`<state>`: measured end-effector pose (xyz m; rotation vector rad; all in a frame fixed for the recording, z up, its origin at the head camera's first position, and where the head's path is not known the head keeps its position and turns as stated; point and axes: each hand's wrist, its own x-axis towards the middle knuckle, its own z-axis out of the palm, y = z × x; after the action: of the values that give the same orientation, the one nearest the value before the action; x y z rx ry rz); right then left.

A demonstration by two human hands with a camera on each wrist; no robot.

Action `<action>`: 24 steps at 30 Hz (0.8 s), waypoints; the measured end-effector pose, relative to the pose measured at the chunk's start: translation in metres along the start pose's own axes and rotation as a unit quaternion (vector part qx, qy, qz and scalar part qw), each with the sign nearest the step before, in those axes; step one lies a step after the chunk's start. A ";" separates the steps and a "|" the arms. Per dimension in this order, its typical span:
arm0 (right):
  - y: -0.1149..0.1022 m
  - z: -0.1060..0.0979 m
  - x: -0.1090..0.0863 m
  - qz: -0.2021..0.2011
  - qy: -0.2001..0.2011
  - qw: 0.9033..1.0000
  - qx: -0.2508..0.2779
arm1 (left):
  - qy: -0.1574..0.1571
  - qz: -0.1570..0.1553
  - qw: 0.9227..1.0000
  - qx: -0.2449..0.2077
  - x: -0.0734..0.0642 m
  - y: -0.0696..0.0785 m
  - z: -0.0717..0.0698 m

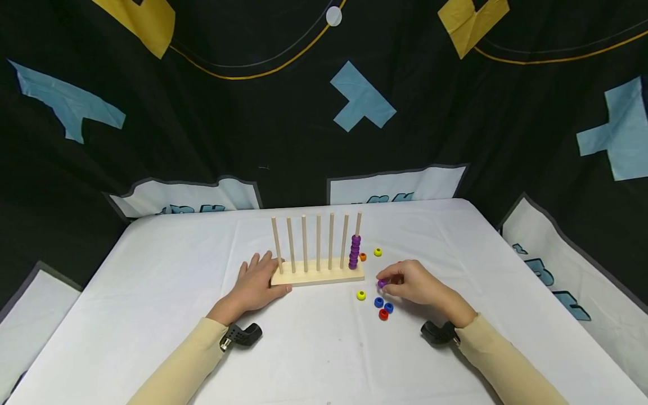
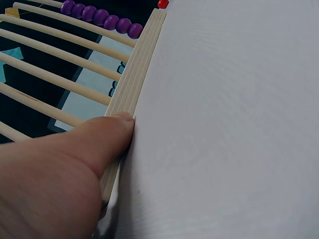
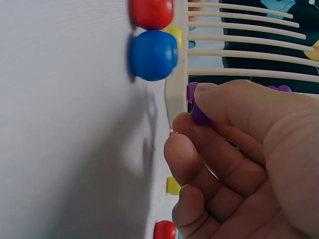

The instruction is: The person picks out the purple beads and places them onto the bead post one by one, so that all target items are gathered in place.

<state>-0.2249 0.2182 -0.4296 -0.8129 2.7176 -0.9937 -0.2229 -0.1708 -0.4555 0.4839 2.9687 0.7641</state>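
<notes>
A wooden peg rack (image 1: 318, 275) with several upright rods stands on the table. Several purple beads (image 1: 355, 252) are stacked on its rightmost rod. My left hand (image 1: 256, 283) holds the left end of the base, thumb along the front edge and index finger at the back; the left wrist view shows the thumb (image 2: 112, 134) pressed to the wood. Right of the rack, my right hand (image 1: 417, 284) pinches a purple bead (image 3: 200, 114) between thumb and index finger, with the other fingers loosely curled. This bead is partly hidden by the thumb.
Two blue beads (image 1: 378, 302) and a red bead (image 1: 383, 315) lie in front of the right hand. One yellow bead (image 1: 361, 295) is near the rack's front right corner. Behind lie another yellow bead (image 1: 377, 252) and an orange bead (image 1: 362, 257). A dark curtain (image 1: 293, 129) hangs beyond the table.
</notes>
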 end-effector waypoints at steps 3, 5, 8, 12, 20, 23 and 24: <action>-0.004 -0.002 0.005 -0.007 0.001 1.000 -0.001 | 0.000 -0.001 1.000 0.000 0.000 0.000 0.000; -0.006 -0.004 0.008 -0.014 0.001 1.000 -0.005 | 0.000 -0.002 1.000 0.000 0.000 0.000 0.000; -0.010 -0.008 0.012 -0.025 0.000 1.000 -0.013 | -0.001 -0.001 1.000 0.004 -0.001 0.000 0.000; -0.017 -0.017 0.017 -0.035 0.004 0.999 -0.026 | -0.002 0.000 1.000 0.006 0.000 0.000 -0.001; -0.041 -0.048 0.029 -0.024 0.033 0.999 -0.033 | 0.003 0.004 1.000 0.006 0.000 0.000 0.000; -0.052 -0.062 0.034 -0.028 0.050 0.998 -0.038 | 0.002 0.004 1.000 0.006 0.000 0.000 0.000; -0.055 -0.066 0.036 -0.033 0.058 0.997 -0.043 | 0.002 0.005 1.000 0.007 0.000 0.000 0.000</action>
<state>-0.2507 0.2005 -0.3417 -0.8901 2.8675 -0.9719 -0.2228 -0.1709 -0.4560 0.4990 2.9793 0.7480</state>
